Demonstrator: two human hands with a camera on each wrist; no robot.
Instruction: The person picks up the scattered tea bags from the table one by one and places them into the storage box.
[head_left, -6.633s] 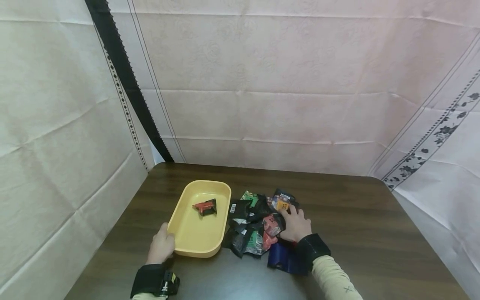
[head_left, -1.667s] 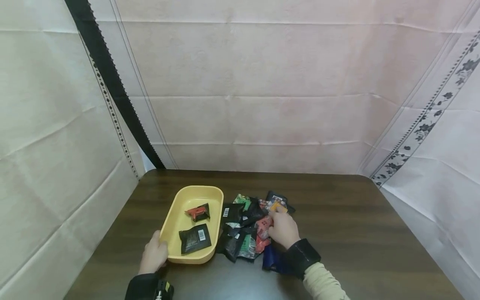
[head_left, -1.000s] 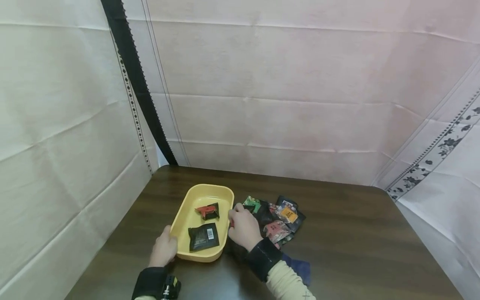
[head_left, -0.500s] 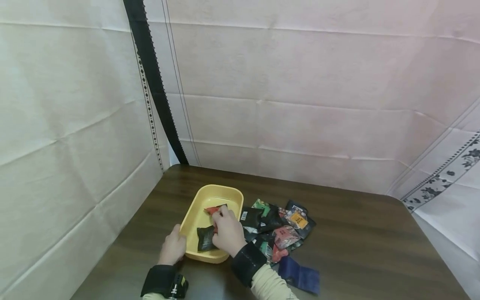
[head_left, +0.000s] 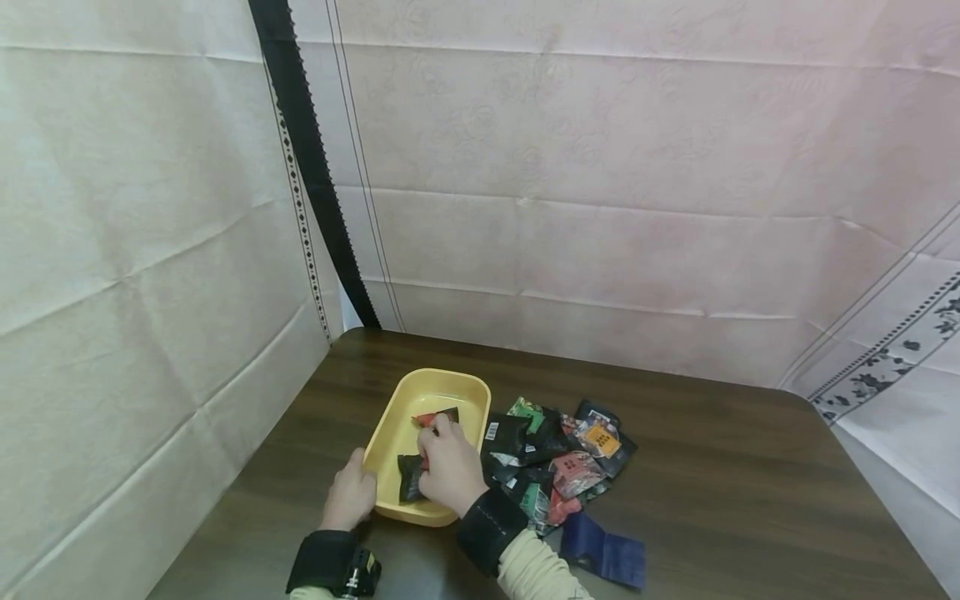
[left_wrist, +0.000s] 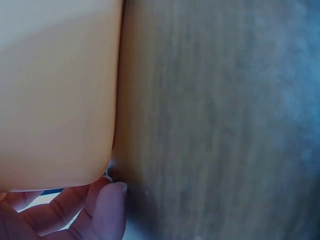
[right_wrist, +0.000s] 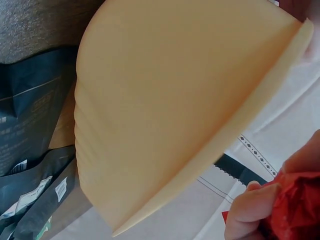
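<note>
My left hand [head_left: 349,493] grips the near left side of a yellow plastic tray [head_left: 448,382]; in the left wrist view its curled fingers [left_wrist: 55,210] sit against the tray's corner. Over the tray, my right hand [head_left: 452,468] pinches a shiny red packet [right_wrist: 298,205] between thumb and fingers, seen best in the right wrist view. Inside the tray lie a small red-and-black packet [head_left: 424,419] and a black packet [head_left: 409,477], both partly hidden behind the right hand.
Right beside the tray is a heap of small snack packets: black ones [head_left: 504,435], a pink one [head_left: 576,473] and an orange-labelled one [head_left: 602,440]. A dark blue pouch [head_left: 603,550] lies nearer. Pale cloth [head_left: 600,167] hangs behind the brown table [head_left: 712,483].
A black packet has joined the red-and-black one in the tray. My right hand has moved left from the heap to above the tray with a red packet. The left hand keeps its hold.
</note>
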